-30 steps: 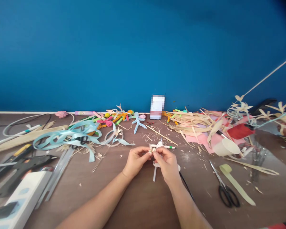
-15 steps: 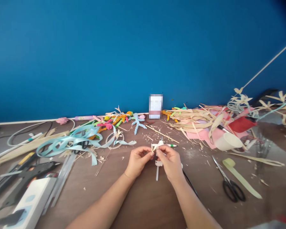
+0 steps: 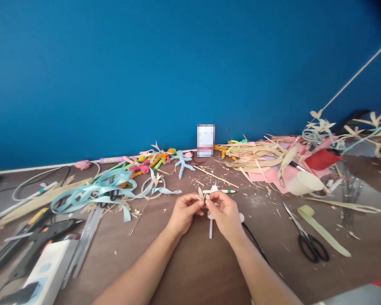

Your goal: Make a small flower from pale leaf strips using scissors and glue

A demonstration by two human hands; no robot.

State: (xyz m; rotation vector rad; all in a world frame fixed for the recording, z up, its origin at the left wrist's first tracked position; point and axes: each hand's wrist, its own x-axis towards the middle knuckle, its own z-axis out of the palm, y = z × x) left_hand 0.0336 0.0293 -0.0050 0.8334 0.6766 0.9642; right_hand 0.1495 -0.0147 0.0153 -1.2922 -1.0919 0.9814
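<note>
My left hand (image 3: 183, 212) pinches a small cream flower-like piece of dried leaf strip (image 3: 200, 194) between thumb and fingers. Close beside it, my right hand (image 3: 222, 210) is closed on a small pale petal (image 3: 207, 197); whether both pieces are joined I cannot tell. Partly hidden behind my hands lies a white glue gun (image 3: 214, 188), its clear glue stick (image 3: 211, 229) sticking out towards me. A white pen with a green band (image 3: 227, 191) lies just past my right fingers.
Scissors (image 3: 307, 241) and a pale green ribbon (image 3: 324, 231) lie at right. A black glue gun (image 3: 46, 239), power strip (image 3: 52, 267) and light blue ribbon (image 3: 82, 197) are at left. Dried leaf strips (image 3: 257, 154), pipe-cleaner figures (image 3: 180, 164) and a white card (image 3: 205, 140) stand along the wall.
The cream piece has turned and its petals now point up above my left fingertips. My hands stay close together, and the view has tilted slightly.
</note>
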